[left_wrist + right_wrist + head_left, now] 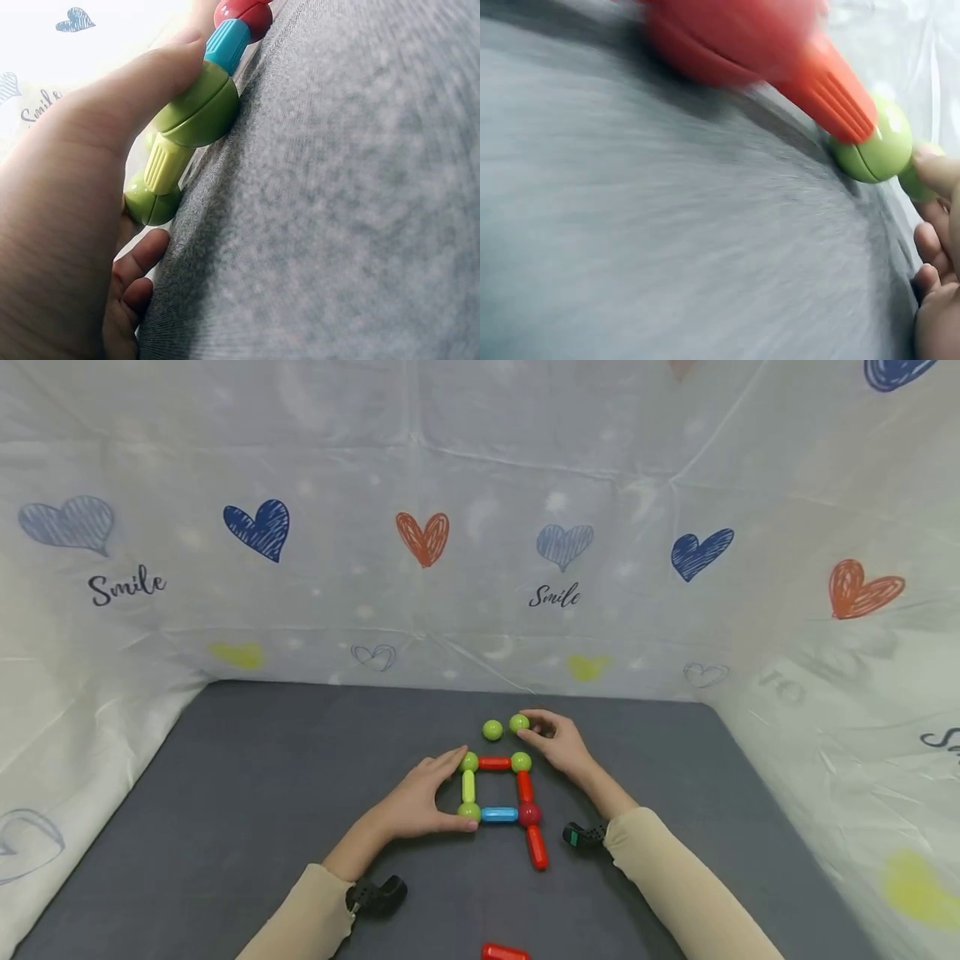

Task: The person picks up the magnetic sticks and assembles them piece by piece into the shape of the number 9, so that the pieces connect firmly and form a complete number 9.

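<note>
A square frame of balls and rods lies on the dark table, its left side a yellow-green rod (468,787) between two green balls. My left hand (416,797) grips that side, thumb at the near green ball (199,109), fingers at the far green ball (469,762). The frame has a blue rod (499,814) in front, a red ball (529,813) at the near right corner and red rods on the other sides. Beyond the far right green ball (874,142), my right hand (557,739) pinches a loose green ball (519,723) between thumb and fingers.
Another loose green ball (492,730) sits left of the pinched one. One red rod (537,847) sticks out toward me from the red ball. A separate red rod (505,952) lies at the bottom edge of the head view. White printed sheeting (480,635) hangs behind the table.
</note>
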`<action>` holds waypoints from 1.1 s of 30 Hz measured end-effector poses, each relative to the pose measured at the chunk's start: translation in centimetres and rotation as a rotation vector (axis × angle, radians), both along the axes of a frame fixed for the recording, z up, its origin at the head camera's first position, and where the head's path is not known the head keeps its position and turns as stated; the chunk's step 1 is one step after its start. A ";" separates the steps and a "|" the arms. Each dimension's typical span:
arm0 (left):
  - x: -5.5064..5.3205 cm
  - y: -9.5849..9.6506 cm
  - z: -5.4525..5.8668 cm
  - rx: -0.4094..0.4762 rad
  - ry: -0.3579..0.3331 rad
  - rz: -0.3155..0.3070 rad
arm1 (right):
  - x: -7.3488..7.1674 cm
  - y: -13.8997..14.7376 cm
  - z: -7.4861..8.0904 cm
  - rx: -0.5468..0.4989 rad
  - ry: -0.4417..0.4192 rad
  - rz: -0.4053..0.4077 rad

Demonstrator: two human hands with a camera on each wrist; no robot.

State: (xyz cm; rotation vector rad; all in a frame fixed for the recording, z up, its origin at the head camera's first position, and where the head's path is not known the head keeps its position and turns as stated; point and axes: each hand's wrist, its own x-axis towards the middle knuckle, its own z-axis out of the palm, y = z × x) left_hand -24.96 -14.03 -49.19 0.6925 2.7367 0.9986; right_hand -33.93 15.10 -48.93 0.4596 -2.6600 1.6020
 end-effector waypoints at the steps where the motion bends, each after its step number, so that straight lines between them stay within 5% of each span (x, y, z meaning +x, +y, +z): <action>1: 0.0 -0.1 0.0 0.000 0.003 0.003 | 0.7 0.1 -0.1 -0.022 0.004 -0.022; 11: 0.0 -0.1 -0.2 0.006 0.006 -0.001 | 9.1 2.7 -1.0 -0.190 -0.028 -0.163; 20: -0.1 -0.3 -0.1 0.003 0.009 -0.004 | 16.7 4.2 -1.2 -0.187 0.011 -0.009; 28: 0.1 -0.4 0.1 -0.002 0.004 0.006 | 18.6 4.9 -1.2 -0.059 0.141 0.252; 33: 0.1 -0.3 0.1 0.001 0.001 -0.002 | 18.6 5.1 -1.4 0.006 0.257 0.300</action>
